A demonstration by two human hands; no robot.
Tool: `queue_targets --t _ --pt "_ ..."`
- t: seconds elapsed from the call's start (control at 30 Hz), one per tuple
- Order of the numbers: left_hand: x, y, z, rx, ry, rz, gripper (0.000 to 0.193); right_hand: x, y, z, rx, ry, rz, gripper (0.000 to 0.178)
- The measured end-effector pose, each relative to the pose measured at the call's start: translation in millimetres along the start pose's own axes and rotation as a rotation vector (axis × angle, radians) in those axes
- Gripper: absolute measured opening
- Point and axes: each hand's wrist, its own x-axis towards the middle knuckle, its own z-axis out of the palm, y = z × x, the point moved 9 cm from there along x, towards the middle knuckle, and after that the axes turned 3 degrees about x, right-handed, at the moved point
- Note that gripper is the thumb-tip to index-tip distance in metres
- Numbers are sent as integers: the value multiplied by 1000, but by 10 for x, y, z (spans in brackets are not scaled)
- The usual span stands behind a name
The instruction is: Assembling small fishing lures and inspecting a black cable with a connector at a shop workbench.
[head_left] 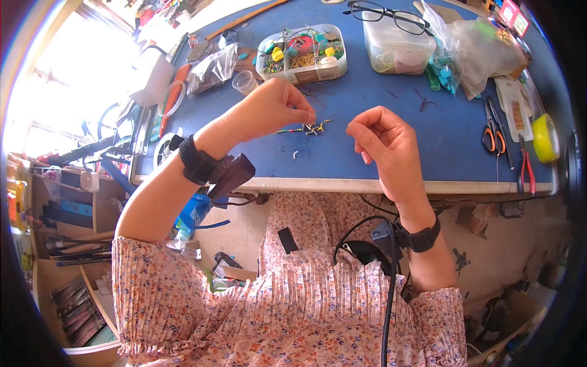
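My left hand [278,110] hovers over the blue mat [361,160], thumb and forefinger pinched together. What they hold, if anything, is too small to make out. Just beyond its fingertips lies a little cluster of thin metallic and yellow pieces [315,129], with a fine greenish strand trailing left. My right hand [386,137] is raised to the right of that cluster, with its fingers curled in and the thumb against the forefinger. Anything between them is hidden. A divided plastic box [317,76] of beads and small coloured parts stands beyond my left hand.
Eyeglasses [391,15] rest on a lidded tub [400,49] at the back. Plastic bags [489,55] sit to its right. Scissors [494,131], red-handled pliers [526,171] and a yellow tape roll [545,137] line the right side. A small cup [244,82] stands near the box.
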Motion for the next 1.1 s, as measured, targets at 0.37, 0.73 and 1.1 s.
queue_targets --t 0.37,0.73,1.1 --pt "-25 9 17 130 21 -59 15 19 9 -4 33 0 -17 12" --pt "-271 239 4 214 302 238 12 30 2 1 27 -6 -27 13" --pt "-540 179 255 64 439 244 15 23 -5 37 -2 -46 -19 12"
